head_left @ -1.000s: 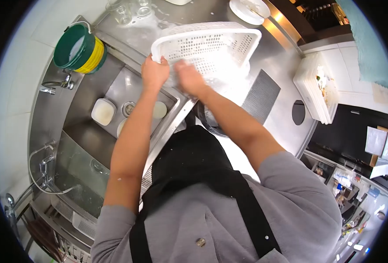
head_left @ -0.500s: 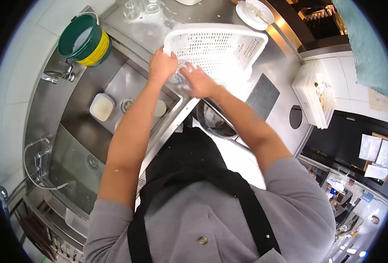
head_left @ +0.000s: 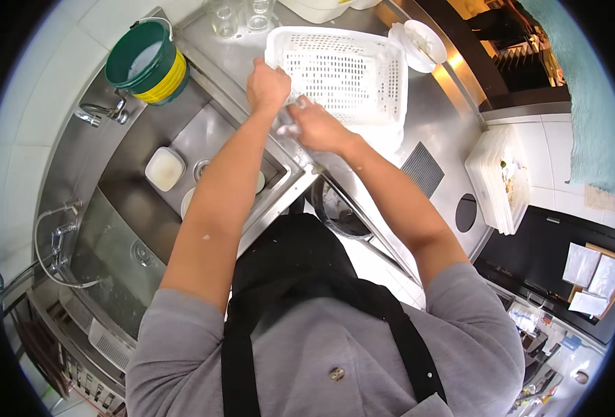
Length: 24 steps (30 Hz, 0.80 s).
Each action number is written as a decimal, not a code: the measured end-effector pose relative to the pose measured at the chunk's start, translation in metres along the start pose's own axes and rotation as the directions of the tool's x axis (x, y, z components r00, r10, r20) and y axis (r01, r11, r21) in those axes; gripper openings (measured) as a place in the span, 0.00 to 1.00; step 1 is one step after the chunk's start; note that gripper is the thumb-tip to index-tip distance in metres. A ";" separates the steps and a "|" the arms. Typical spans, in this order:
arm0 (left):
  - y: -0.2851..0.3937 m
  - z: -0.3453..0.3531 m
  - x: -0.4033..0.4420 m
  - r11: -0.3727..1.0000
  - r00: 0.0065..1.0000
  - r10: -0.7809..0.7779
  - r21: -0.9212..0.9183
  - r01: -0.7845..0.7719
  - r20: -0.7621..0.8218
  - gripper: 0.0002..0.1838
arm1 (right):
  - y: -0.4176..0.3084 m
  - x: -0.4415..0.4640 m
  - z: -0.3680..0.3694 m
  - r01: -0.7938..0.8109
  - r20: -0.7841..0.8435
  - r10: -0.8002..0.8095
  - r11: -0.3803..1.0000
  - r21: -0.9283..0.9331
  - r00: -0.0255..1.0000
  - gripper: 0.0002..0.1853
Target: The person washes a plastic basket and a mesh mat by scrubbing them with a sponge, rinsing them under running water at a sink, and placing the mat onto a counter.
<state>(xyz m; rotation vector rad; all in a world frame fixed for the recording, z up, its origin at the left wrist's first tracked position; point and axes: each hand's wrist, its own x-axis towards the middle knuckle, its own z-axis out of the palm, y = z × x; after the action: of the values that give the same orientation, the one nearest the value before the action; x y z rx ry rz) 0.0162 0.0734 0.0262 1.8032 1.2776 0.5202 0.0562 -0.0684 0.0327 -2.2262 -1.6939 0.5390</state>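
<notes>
The left hand (head_left: 268, 87) is wrapped over the near left corner of a white perforated basket (head_left: 331, 76), apparently grasping its rim. The right hand (head_left: 312, 126) is half curled at about 5 o'clock from the left, with white foam on its fingers; I cannot tell whether it holds anything, or whether it touches the basket. The main hazard seems to be a slip: one corner appears to be the basket's only grip, and suds on a smooth rim would let it slide or swing.

The basket lies at 2 o'clock from the hands, over the metal tabletop (head_left: 420, 101), its open side facing up and toward the person. Should it skid toward 2 o'clock, it could nudge the white bowl (head_left: 425, 47) just beyond its far right corner; whether anything touches there is unclear. A jerk toward 11 o'clock might reach the glasses (head_left: 222, 19), which could tip or break.

At 5 o'clock, below the tabletop's edge, sits a dark bin (head_left: 318, 205), so anything let go on that side could drop in. At 8 o'clock is the sink (head_left: 200, 128) with a white container (head_left: 164, 169) in it; a dropped basket could strike that. Farther out at 10 o'clock stands the green bucket (head_left: 165, 85), which a wide elbow or backward pull might knock.
</notes>
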 end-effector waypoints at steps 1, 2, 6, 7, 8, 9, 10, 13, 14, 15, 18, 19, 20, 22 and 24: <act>-0.006 0.011 0.009 1.000 1.000 -0.003 -0.001 0.003 0.004 0.19 | -0.001 0.004 0.000 0.026 0.018 -0.027 0.999 0.033 0.999 0.29; -0.012 0.017 0.024 0.993 0.995 0.079 0.077 -0.084 0.067 0.19 | -0.004 0.008 0.001 0.049 0.036 -0.052 0.996 0.068 0.998 0.28; -0.012 0.026 0.051 0.948 0.958 0.006 0.302 -0.096 0.287 0.21 | 0.005 0.015 0.005 0.076 0.002 -0.077 0.985 0.153 0.997 0.26; -0.003 0.019 0.043 0.953 0.966 0.009 0.291 -0.086 0.257 0.22 | 0.016 0.002 -0.005 0.053 -0.007 -0.052 0.990 0.129 0.999 0.26; -0.002 0.020 0.044 0.952 0.970 0.003 0.295 -0.078 0.244 0.24 | 0.028 -0.015 -0.016 0.091 -0.002 -0.092 0.988 0.123 0.996 0.27; -0.003 0.021 0.044 0.952 0.974 -0.015 0.303 -0.055 0.226 0.25 | 0.040 -0.031 -0.025 0.136 0.013 -0.139 0.983 0.125 0.990 0.27; -0.005 0.023 0.043 0.954 0.973 -0.014 0.294 -0.056 0.232 0.25 | 0.064 -0.050 -0.038 0.040 0.109 -0.061 0.983 0.180 0.992 0.26; 0.001 0.022 0.046 0.948 0.965 -0.018 0.312 -0.066 0.260 0.27 | 0.093 -0.071 -0.050 -0.081 0.214 0.030 0.969 0.233 0.976 0.25; 0.004 0.024 0.045 0.945 0.969 -0.032 0.323 -0.050 0.245 0.27 | 0.095 -0.075 -0.048 -0.113 0.230 0.055 0.962 0.249 0.972 0.25; 0.005 0.026 0.041 0.940 0.971 -0.047 0.338 -0.037 0.235 0.27 | 0.069 -0.060 -0.041 -0.092 0.180 0.040 0.953 0.290 0.983 0.27; 0.011 0.032 0.032 0.930 0.979 -0.058 0.367 -0.018 0.194 0.28 | 0.011 0.018 -0.010 -0.140 0.197 0.091 0.957 0.253 0.976 0.29; 0.009 0.031 0.036 0.929 0.979 -0.060 0.370 -0.017 0.196 0.28 | -0.001 0.033 -0.012 -0.190 0.248 0.126 0.948 0.256 0.961 0.29; 0.002 0.028 0.046 0.944 0.980 -0.067 0.329 0.002 0.188 0.28 | 0.008 0.030 -0.014 -0.192 0.250 0.126 0.946 0.261 0.960 0.29; -0.008 0.029 0.053 0.953 0.980 -0.096 0.302 0.039 0.174 0.27 | 0.037 0.012 -0.019 -0.071 0.200 0.028 0.975 0.211 0.979 0.30; -0.020 0.030 0.060 0.954 0.990 0.023 0.292 -0.064 0.140 0.27 | 0.101 -0.043 -0.041 0.004 0.133 -0.040 0.967 0.256 0.990 0.32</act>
<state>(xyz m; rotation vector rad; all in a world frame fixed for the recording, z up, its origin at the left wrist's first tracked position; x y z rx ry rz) 0.0502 0.1186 -0.0150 2.0797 1.2756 0.2324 0.1514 -0.1367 0.0294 -2.0248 -1.6068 0.8708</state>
